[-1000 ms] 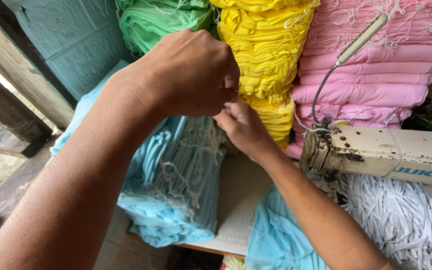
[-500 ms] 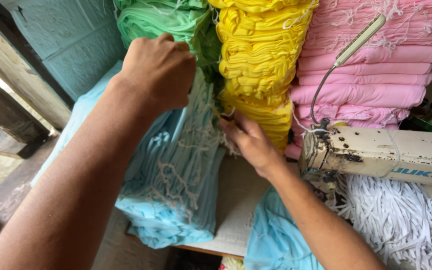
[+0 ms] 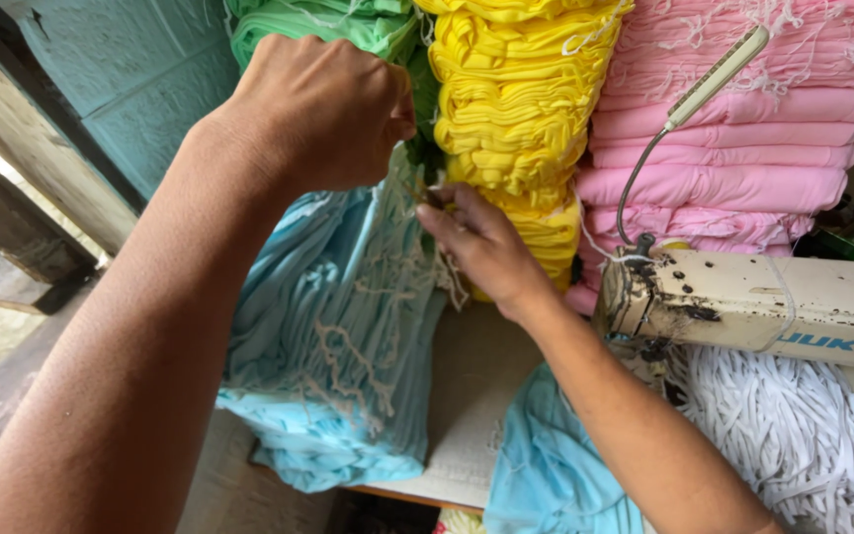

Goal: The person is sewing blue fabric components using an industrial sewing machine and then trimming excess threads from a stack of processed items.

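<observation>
Here, at the far left, a teal block wall (image 3: 121, 89) and a dark wooden frame (image 3: 12, 218) are seen. Next to them, the left hand (image 3: 323, 114) is raised in a closed fist above a hanging bundle of light blue cloth pieces (image 3: 333, 346); its fingers are curled together at the top of the bundle, though what exactly is pinched cannot be told, since the fingertips are hidden behind the knuckles. The bundle is draped down over the edge of the pale worktop (image 3: 471, 396), with white elastic loops (image 3: 348, 366) trailing across its face. A green stack (image 3: 338, 25) is partly covered by the fist.

Just to the right, the right hand (image 3: 481, 247) is held against the upper edge of the blue bundle, its fingers closed on thin white strings (the grip itself is small and partly hidden). Behind it a yellow stack (image 3: 516, 119) is piled, and beside that a pink stack (image 3: 743, 129). Further right, a cream sewing machine (image 3: 773, 307) with worn, dark-spotted paint is placed on the worktop, a slim lamp (image 3: 714, 74) being carried above it on a bent stalk. Below the machine, a heap of white elastic band (image 3: 793, 435) is lying, with another light blue piece (image 3: 555, 465) beside it.
</observation>
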